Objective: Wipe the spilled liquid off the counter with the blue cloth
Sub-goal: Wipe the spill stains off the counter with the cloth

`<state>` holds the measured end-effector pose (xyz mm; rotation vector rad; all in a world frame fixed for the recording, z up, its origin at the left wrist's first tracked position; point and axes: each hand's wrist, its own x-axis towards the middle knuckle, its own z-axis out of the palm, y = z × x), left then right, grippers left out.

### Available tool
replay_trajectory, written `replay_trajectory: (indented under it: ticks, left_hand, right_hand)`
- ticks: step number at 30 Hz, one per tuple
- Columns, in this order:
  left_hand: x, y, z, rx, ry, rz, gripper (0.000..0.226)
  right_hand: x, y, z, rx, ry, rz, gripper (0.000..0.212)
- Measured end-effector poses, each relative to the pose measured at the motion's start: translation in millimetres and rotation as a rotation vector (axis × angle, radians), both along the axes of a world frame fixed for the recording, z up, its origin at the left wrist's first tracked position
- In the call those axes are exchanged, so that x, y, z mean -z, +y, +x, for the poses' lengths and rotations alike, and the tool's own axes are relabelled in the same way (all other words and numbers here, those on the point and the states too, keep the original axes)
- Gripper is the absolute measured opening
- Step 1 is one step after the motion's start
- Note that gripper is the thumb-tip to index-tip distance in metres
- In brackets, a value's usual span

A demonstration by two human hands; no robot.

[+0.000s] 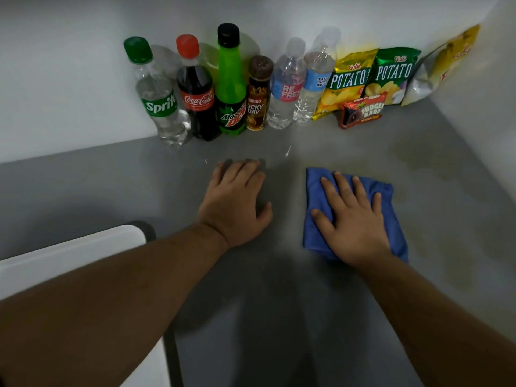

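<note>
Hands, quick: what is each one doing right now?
Left hand: open, flat on the grey counter, holding nothing.
Right hand: open, fingers straight, pressing the folded blue cloth.

Six bottles [229, 88] stand in a row along the back edge of the grey surface [111, 185], with snack packets [371, 79] beside them toward the back right corner. A blue cloth [392, 216] lies flat mid-surface, and faint yellowish patches [413, 157] show near the right edge.

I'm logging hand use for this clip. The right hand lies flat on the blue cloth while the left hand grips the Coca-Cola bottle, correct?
Not quite. The left hand grips nothing: it rests flat on the grey counter, short of the Coca-Cola bottle, as the head view shows. The right hand does lie flat on the blue cloth.
</note>
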<state>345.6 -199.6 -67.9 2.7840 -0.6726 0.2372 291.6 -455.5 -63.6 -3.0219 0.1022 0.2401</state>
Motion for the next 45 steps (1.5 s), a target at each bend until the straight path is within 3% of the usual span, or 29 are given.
replay_trajectory:
  ticks: [4,9,18,25,34,41,45]
  left_hand:
    - [4.5,4.9,9.6,-0.044,0.041,-0.026,0.066]
    - [4.7,5.1,8.7,-0.053,0.048,-0.078,0.064]
    - [-0.8,2.5,9.2,-0.075,0.074,-0.046,0.065]
    - [-0.1,4.4,9.6,-0.076,0.08,-0.067,0.063]
    - [-3.5,2.1,9.6,-0.077,0.125,-0.028,0.067]
    - [-1.4,2.1,10.3,-0.078,0.114,-0.031,0.064]
    - [-1.0,1.6,10.4,-0.076,0.112,-0.016,0.065]
  right_hand:
    - [1.5,33.1,-6.0,-0.072,-0.02,0.016,0.074]
    - [0.8,-1.9,-34.2,-0.279,0.025,0.025,0.07]
    - [2.0,25.2,27.9,-0.031,-0.007,-0.004,0.078]
    - [1.7,7.9,-6.0,-0.294,0.012,0.03,0.07]
    - [1.0,28.4,48.6,-0.063,-0.008,0.017,0.073]
    - [3.4,21.3,15.8,-0.317,0.009,0.041,0.066]
    - [-0.8,-11.5,20.3,-0.283,0.039,0.039,0.068]
